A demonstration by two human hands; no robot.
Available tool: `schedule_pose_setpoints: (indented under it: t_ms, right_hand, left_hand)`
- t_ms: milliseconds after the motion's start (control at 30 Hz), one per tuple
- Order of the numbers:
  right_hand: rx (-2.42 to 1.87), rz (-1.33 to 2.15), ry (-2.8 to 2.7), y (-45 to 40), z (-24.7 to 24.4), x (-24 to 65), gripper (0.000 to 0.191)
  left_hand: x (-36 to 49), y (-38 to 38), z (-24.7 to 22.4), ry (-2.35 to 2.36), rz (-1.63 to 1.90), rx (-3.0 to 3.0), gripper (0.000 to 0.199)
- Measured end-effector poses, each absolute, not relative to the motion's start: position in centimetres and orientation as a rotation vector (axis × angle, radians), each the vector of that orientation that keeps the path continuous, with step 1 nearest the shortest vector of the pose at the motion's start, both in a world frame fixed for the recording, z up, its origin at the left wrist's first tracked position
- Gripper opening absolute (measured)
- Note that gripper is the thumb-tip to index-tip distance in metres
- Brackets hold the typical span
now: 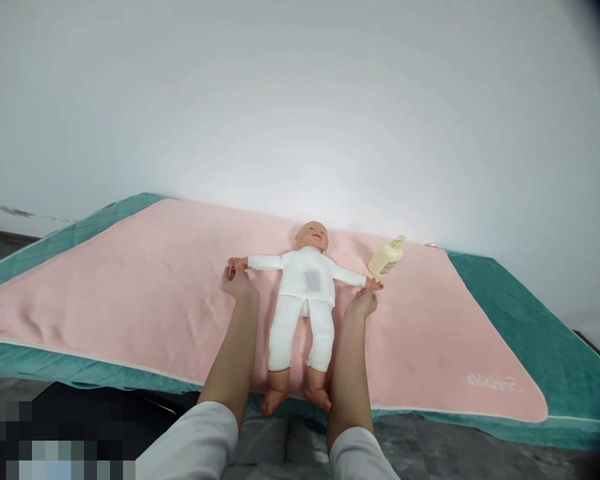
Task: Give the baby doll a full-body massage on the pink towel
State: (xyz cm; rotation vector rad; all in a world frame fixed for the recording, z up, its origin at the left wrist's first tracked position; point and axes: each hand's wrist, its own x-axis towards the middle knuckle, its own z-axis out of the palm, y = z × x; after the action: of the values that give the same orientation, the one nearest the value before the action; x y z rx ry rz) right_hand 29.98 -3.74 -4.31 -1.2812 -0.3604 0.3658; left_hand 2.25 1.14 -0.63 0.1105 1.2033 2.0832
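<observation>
one bald baby doll [307, 283] in white long-sleeved top and trousers, grey patch at the chest, lying face up on a pink mat [130, 287], arms spread, head toward the wall [300, 100], bare feet toward you. your two hands, well apart: left hand [239, 283] closed on the doll's hand at that side, right hand [361, 304] closed on the other near its wrist. one pale-yellow pump bottle [387, 259], dark lettering, just beyond your right hand; green quilted cover [520, 300] under the mat.

Doll [306, 275] between both hands [238, 283]
</observation>
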Motion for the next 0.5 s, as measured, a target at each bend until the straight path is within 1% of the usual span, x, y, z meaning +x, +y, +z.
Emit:
schedule_pose_setpoints:
  t_ms: [133, 200, 233, 300, 400, 500]
  right_hand:
    - [-1.295, 0.305, -0.324, -3.3, -4.0, 29.2, 0.052]
    - [-1.304, 0.253, -0.307, -3.1, -3.7, 28.6, 0.056]
    - [-1.308, 0.225, -0.308, -2.9, -3.4, 28.3, 0.059]
    - [-1.308, 0.18, -0.335, -2.6, -2.7, 27.6, 0.064]
    - [-1.3, 0.077, -0.493, -2.0, -1.4, 27.0, 0.067]
    - [-1.312, -0.033, -0.727, -1.0, -0.2, 27.1, 0.067]
  left_hand:
    - [3.1, 1.0, 0.1, 1.207, 2.248, 0.192, 0.048]
    - [3.6, 1.0, 0.9, 1.208, 2.333, 0.293, 0.055]
    - [3.9, 1.0, 1.4, 1.215, 2.367, 0.345, 0.055]
    - [4.6, 1.3, 2.4, 1.241, 2.398, 0.446, 0.049]
    - [5.7, 2.0, 4.0, 1.246, 2.351, 0.606, 0.042]
    - [6.5, 2.9, 5.1, 1.214, 2.187, 0.738, 0.054]
